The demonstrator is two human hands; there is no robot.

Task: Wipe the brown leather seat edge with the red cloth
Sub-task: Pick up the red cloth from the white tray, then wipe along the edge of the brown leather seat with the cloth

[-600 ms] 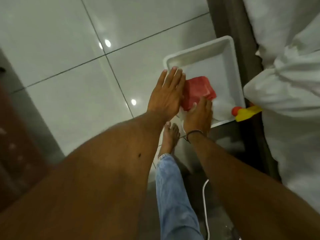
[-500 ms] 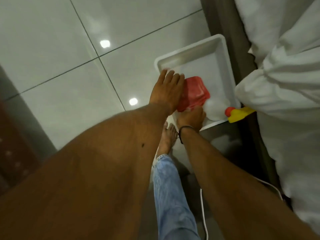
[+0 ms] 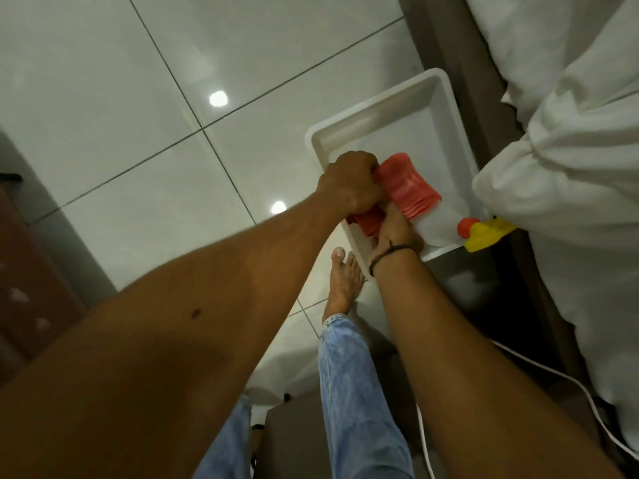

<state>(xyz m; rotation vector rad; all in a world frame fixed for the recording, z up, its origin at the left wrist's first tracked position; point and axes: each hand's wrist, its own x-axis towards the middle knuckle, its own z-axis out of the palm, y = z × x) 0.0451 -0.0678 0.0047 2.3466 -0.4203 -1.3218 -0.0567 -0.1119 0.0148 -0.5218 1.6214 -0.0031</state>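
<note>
Red cloth (image 3: 408, 188) lies in a white tray (image 3: 446, 108) on the floor, at the tray's near-left corner, bunched in folds, part of it draped over the near-left rim. Left hand (image 3: 352, 183) is closed in a fist on the cloth's left end, fingers curled into the fabric. Right hand (image 3: 397, 233) sits at the cloth's near end, against the tray's near rim; its fingers are tucked under the fabric and hidden, so cannot tell whether it grips or only steadies. A dark band circles the right wrist. Step in hand, as I judge it: gathering or wringing the cloth before any wiping; the wipe itself not yet begun. No brown leather seat edge identifiable here; a brown surface (image 3: 24, 271) shows at the far left, blurred, may or may not be it. Next move calls for lifting the cloth clear of the tray in a firm hold, turning toward the seat and laying a flat fold against its edge. At the tray's near-right corner, a bottle with a red cap (image 3: 467, 227) and yellow part (image 3: 489, 233) lies touching the rim, half hidden under white bedding (image 3: 570, 167). Floor (image 3: 103, 98) is glossy pale tile with dark grout lines, ceiling lights reflected in it. A dark bed base runs beside the tray's right side. Bare foot (image 3: 342, 285) and jeans leg stand just near of the tray; a white cable (image 3: 587, 395) trails at the lower right.
</note>
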